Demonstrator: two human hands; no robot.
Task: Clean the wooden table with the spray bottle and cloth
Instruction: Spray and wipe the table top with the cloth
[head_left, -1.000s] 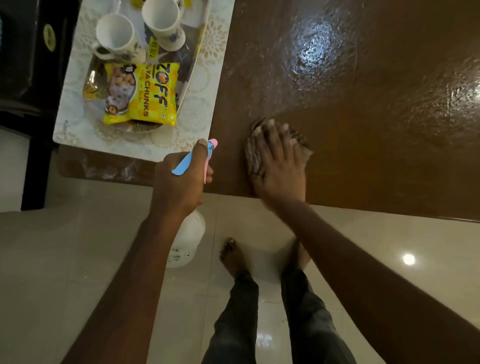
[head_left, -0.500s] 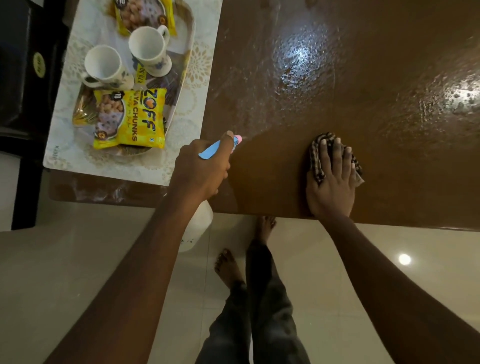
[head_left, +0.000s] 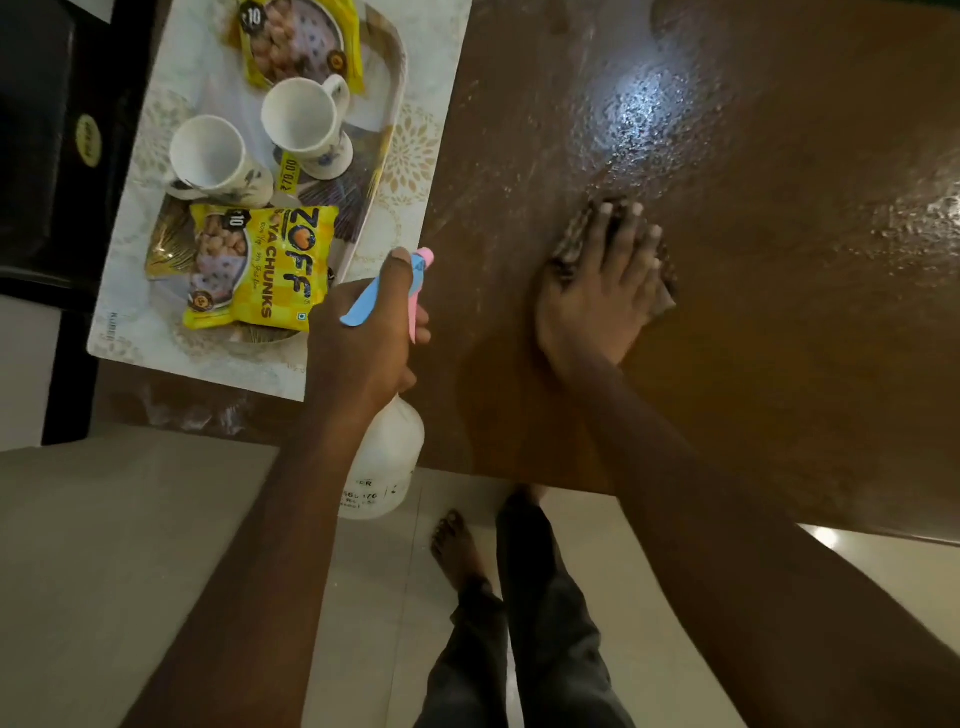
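Observation:
The dark brown wooden table (head_left: 779, 338) fills the upper right, wet and streaked where light glints off it. My right hand (head_left: 602, 296) lies flat with straight fingers on a dark patterned cloth (head_left: 574, 236), pressing it onto the tabletop; most of the cloth is hidden under the hand. My left hand (head_left: 363, 332) grips a white spray bottle (head_left: 387, 462) by its neck, just left of the cloth, with the pink and blue nozzle (head_left: 418, 270) pointing up over the table and the thumb on top of it.
A white patterned placemat (head_left: 431, 171) covers the table's left end, carrying a tray (head_left: 387, 150) with two white cups (head_left: 213, 156) and yellow snack packets (head_left: 260, 270). A black chair (head_left: 52, 156) stands at far left. Pale floor tiles and my bare feet (head_left: 457, 551) lie below the table's near edge.
My right hand has slid the cloth left and farther from the near edge compared with half a second ago. The left hand still holds the bottle near the placemat's corner.

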